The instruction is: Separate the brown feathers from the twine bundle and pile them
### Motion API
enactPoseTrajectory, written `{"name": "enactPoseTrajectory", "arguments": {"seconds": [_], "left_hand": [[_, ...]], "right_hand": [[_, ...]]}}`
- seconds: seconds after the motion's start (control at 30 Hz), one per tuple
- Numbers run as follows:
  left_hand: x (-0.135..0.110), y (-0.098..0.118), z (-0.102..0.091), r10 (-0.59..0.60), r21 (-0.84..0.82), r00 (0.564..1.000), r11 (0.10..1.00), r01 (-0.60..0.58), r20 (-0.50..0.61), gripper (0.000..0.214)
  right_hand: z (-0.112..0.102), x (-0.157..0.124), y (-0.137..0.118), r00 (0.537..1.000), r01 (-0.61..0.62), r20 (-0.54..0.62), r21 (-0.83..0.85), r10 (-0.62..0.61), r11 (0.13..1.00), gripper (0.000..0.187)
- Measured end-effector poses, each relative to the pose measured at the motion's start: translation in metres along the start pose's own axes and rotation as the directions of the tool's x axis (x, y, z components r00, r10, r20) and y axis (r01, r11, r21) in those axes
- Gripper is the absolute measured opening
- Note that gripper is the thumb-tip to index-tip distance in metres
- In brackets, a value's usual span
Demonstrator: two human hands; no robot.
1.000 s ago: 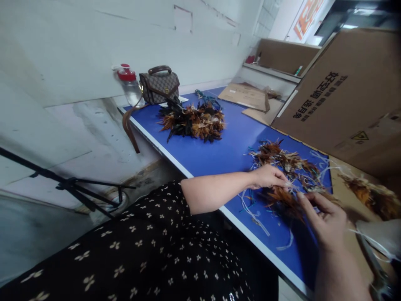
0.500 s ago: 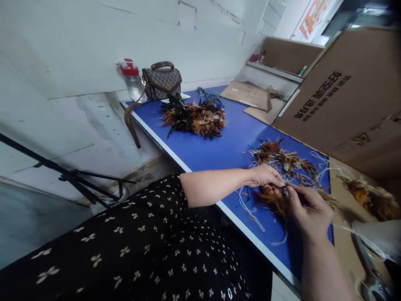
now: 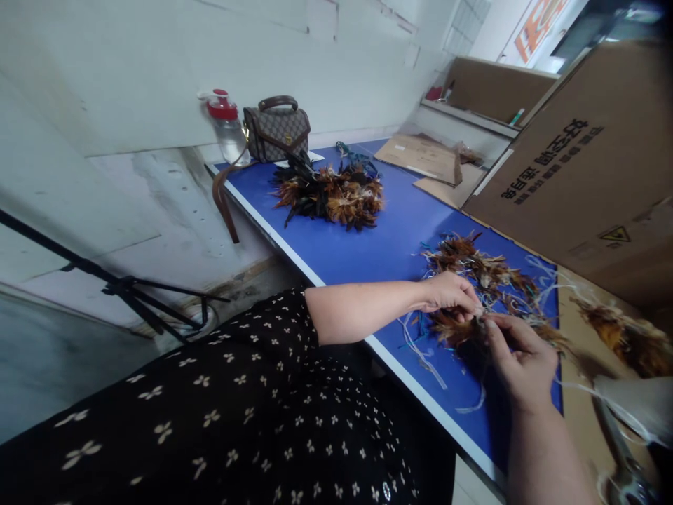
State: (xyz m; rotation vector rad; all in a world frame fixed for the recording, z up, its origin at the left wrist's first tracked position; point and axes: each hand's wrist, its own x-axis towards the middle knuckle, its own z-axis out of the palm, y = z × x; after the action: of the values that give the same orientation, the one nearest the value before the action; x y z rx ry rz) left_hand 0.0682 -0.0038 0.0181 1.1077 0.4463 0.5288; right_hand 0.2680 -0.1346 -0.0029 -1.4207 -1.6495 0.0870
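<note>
My left hand (image 3: 449, 292) and my right hand (image 3: 519, 354) meet over a loose heap of brown and orange feathers (image 3: 486, 280) on the blue table (image 3: 368, 252). Both hands pinch a small bunch of feathers (image 3: 460, 330) between their fingertips, with pale strings (image 3: 420, 347) trailing under them. A second, denser pile of brown and black feathers (image 3: 331, 193) lies farther back on the table, away from both hands.
A brown handbag (image 3: 277, 130) with a hanging strap and a red-capped bottle (image 3: 226, 126) stand at the table's far corner by the wall. Large cardboard boxes (image 3: 578, 154) line the right side. More feathers (image 3: 625, 337) and scissors (image 3: 625, 456) lie at the right. A black stand (image 3: 131, 291) is on the floor.
My right hand has drawn in toward my left hand, its fingers closing from spread to a pinch on the feather bunch. My left hand has hardly moved.
</note>
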Motion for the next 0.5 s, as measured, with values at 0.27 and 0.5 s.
{"name": "enactPoseTrajectory", "arguments": {"seconds": [0.27, 0.5], "left_hand": [[-0.006, 0.002, 0.002, -0.001, 0.032, 0.999, 0.999, -0.001, 0.052, 0.035], [0.002, -0.008, -0.003, 0.218, 0.282, 0.975, 0.934, -0.22, 0.041, 0.022]], "right_hand": [[0.008, -0.003, 0.013, 0.988, -0.153, 0.044, 0.057, 0.15, 0.987, 0.05], [0.006, 0.0, 0.004, 0.956, -0.291, 0.076, 0.176, 0.282, 0.94, 0.055]]}}
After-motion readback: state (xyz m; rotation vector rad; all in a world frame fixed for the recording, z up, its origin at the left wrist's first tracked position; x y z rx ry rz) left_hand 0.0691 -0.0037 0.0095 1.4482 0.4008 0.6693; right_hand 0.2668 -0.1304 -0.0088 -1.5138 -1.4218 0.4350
